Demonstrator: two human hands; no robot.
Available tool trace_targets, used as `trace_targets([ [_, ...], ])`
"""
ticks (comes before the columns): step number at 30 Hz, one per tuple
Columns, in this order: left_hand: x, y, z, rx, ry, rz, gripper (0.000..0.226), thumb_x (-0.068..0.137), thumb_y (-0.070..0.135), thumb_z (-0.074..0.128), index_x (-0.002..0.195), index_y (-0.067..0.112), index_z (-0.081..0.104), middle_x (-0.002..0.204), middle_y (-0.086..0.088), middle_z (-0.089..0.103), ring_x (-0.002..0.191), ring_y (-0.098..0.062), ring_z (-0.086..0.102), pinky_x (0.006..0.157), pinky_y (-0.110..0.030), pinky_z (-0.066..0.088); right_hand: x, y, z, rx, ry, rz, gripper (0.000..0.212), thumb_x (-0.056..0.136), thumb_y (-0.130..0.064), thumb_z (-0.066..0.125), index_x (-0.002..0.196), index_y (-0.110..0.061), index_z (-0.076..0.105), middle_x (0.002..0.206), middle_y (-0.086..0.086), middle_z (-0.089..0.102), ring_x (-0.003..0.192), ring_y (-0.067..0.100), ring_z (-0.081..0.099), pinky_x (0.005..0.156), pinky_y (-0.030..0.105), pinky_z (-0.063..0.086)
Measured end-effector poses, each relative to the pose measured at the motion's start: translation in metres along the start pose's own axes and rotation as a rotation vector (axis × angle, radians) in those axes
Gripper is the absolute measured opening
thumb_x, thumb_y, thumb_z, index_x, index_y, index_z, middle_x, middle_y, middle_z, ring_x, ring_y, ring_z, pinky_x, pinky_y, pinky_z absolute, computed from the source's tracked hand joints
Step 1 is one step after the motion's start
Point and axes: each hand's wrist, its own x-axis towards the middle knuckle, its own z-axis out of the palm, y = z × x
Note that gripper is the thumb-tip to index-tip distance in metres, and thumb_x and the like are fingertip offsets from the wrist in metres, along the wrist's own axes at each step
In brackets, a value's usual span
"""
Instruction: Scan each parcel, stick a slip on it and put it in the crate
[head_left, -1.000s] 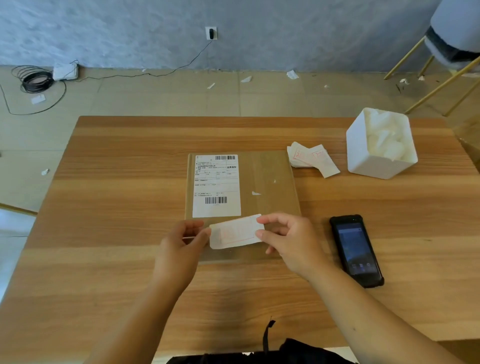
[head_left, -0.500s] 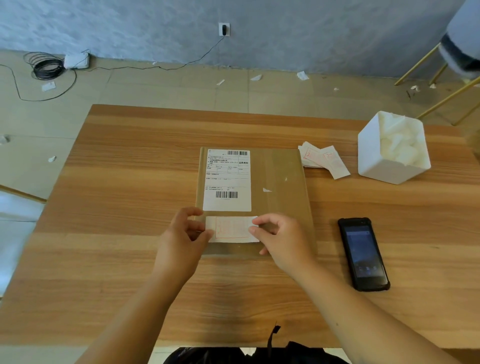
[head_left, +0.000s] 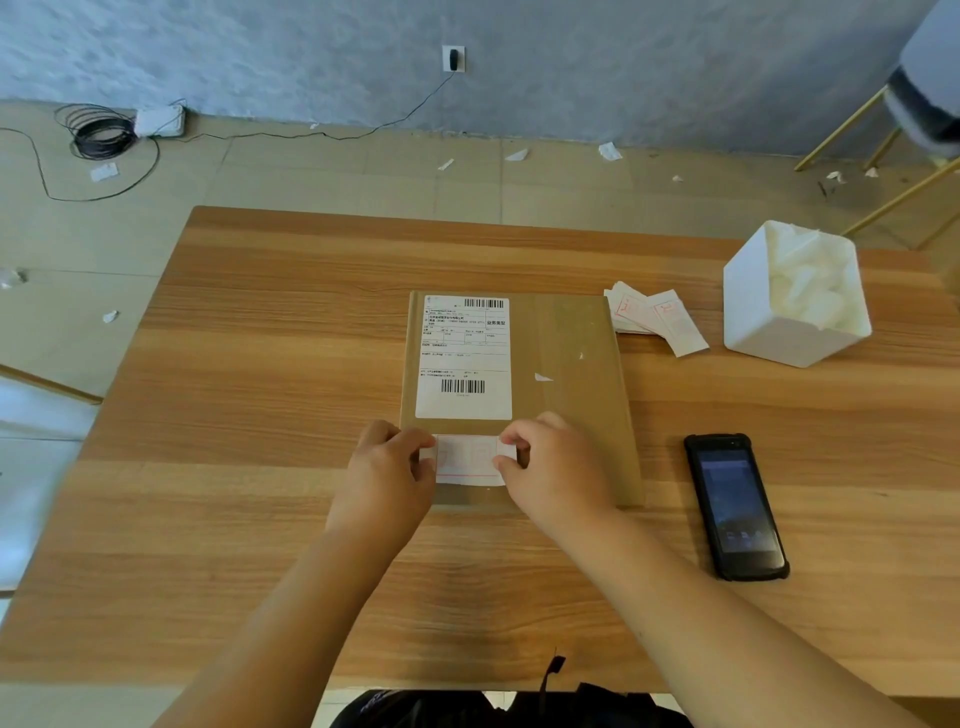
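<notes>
Slip (head_left: 470, 460) lies left-right; parcel (head_left: 566, 364) beneath runs front-back.

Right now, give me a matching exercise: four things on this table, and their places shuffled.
1. slip
2. phone
3. white box
4. pile of slips

A. far right of the table
B. on the parcel's near end, held by left hand and right hand
C. between parcel and white box
D. right of the parcel, screen up

Pairs: 1-B, 2-D, 3-A, 4-C.
</notes>
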Motion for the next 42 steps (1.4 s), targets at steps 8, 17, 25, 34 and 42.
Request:
trace_targets([
  [8, -0.005, -0.005, -0.004, 0.208, -0.044, 0.080, 0.036, 0.086, 0.034, 0.062, 0.121, 0.029, 0.058, 0.108, -0.001, 0.045, 0.082, -0.025, 0.057, 0.063, -0.037, 0.053, -0.003, 0.005, -0.005, -0.132, -0.072, -0.111, 0.044, 0.087, -0.040, 0.063, 0.130, -0.033, 0.054, 0.102, -0.007, 0.038, 0.080, 0.013, 0.046, 0.066, 0.026, 0.039],
  [17, -0.008, -0.027, -0.005, 0.059, -0.094, 0.085, 0.040, 0.090, 0.031, 0.057, 0.130, 0.028, 0.053, 0.108, 0.002, 0.041, 0.082, -0.015, 0.055, 0.076, -0.031, 0.052, -0.012, 0.026, -0.010, -0.067, -0.057, -0.133, 0.045, 0.089, -0.033, 0.063, 0.132, -0.024, 0.054, 0.103, -0.007, 0.037, 0.089, 0.007, 0.039, 0.078, 0.016, 0.033],
  [25, 0.004, -0.033, -0.004, -0.205, -0.029, -0.054, 0.031, 0.089, 0.019, 0.058, 0.119, 0.028, 0.057, 0.114, 0.008, 0.050, 0.088, -0.001, 0.054, 0.069, -0.020, 0.044, -0.001, 0.051, -0.043, -0.118, 0.062, 0.000, 0.030, 0.089, -0.032, 0.062, 0.117, -0.021, 0.062, 0.103, -0.011, 0.042, 0.102, 0.012, 0.045, 0.082, 0.024, 0.038],
  [34, 0.049, -0.006, 0.004, -0.316, -0.119, -0.320, 0.040, 0.095, 0.030, 0.046, 0.134, 0.019, 0.046, 0.128, -0.003, 0.058, 0.111, -0.023, 0.056, 0.095, -0.046, 0.047, 0.050, 0.063, -0.068, 0.127, -0.043, 0.424, 0.077, 0.090, -0.038, 0.060, 0.149, -0.015, 0.017, 0.152, 0.007, 0.029, 0.134, 0.028, 0.036, 0.105, 0.043, 0.039],
  [42, 0.029, 0.016, -0.007, -0.301, -0.059, -0.385, 0.019, 0.085, 0.019, 0.045, 0.098, 0.023, 0.056, 0.089, 0.000, 0.065, 0.080, -0.019, 0.063, 0.072, -0.042, 0.053, 0.065, 0.069, -0.077, 0.425, -0.103, 0.357, 0.039, 0.086, -0.025, 0.066, 0.121, -0.020, 0.050, 0.100, -0.012, 0.060, 0.087, 0.011, 0.061, 0.067, 0.029, 0.049],
])
